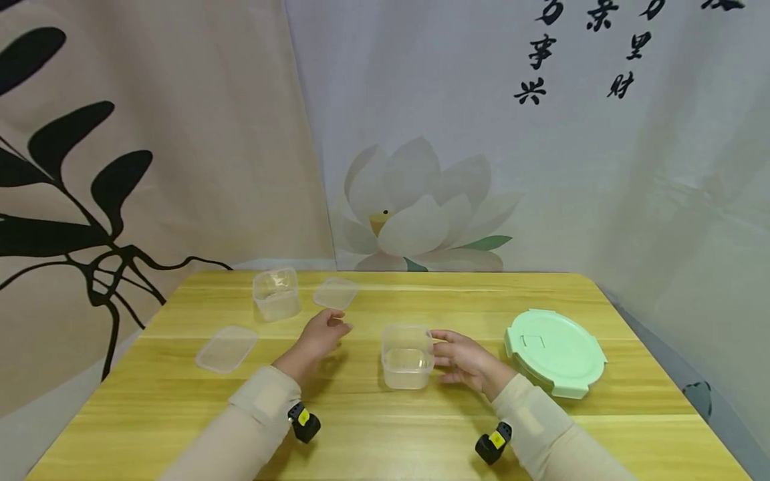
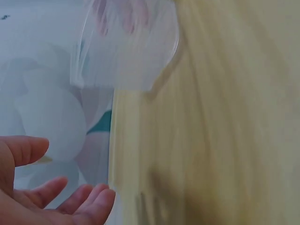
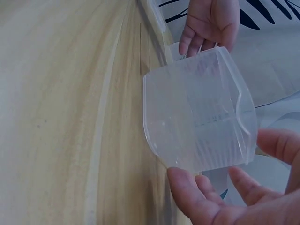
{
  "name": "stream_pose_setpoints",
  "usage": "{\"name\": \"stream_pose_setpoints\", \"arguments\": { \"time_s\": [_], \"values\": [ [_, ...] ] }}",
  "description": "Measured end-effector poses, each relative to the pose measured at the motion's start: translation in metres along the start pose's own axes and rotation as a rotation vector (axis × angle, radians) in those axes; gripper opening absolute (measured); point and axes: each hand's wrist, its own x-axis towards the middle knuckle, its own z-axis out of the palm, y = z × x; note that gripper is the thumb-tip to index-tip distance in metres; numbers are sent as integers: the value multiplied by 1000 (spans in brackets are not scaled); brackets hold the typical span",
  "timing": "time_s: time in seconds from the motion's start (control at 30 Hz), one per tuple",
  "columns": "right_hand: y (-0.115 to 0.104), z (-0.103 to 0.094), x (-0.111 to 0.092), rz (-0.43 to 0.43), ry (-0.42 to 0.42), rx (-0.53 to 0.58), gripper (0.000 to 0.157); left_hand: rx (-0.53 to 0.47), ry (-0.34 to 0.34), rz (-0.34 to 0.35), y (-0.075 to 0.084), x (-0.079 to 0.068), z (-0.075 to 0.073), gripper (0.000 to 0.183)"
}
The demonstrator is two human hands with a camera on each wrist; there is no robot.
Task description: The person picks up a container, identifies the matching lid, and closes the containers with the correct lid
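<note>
A clear, square-cornered plastic container (image 1: 407, 371) stands upright, without a lid, on the wooden table in front of the person. My right hand (image 1: 468, 362) is at its right side, fingers spread and slightly bent. In the right wrist view those fingertips (image 3: 180, 180) lie at the container's wall (image 3: 197, 117); whether they press on it I cannot tell. To the container's left, apart from it, hovers my left hand (image 1: 320, 336) with loosely bent fingers and nothing in them. The left wrist view shows the same hand (image 2: 56, 201) separated from the container (image 2: 126, 56) by a gap.
A second clear container (image 1: 278, 304) stands at the back left. Two flat translucent lids lie on the table, one lid (image 1: 226, 349) at left and another lid (image 1: 335, 294) farther back. On the right sits a round box with a mint-green clip lid (image 1: 556, 351). A printed curtain (image 1: 421, 133) hangs behind.
</note>
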Motion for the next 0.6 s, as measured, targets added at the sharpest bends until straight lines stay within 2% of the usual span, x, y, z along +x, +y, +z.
{"name": "stream_pose_setpoints", "arguments": {
  "time_s": [0.23, 0.6],
  "values": [
    [1, 0, 0, -2, 29, -10, 51, 93, 43, 32, 5, 16, -16, 54],
    [0, 1, -1, -14, 45, -29, 50, 91, 128, 87, 6, 51, -31, 64]
  ]
}}
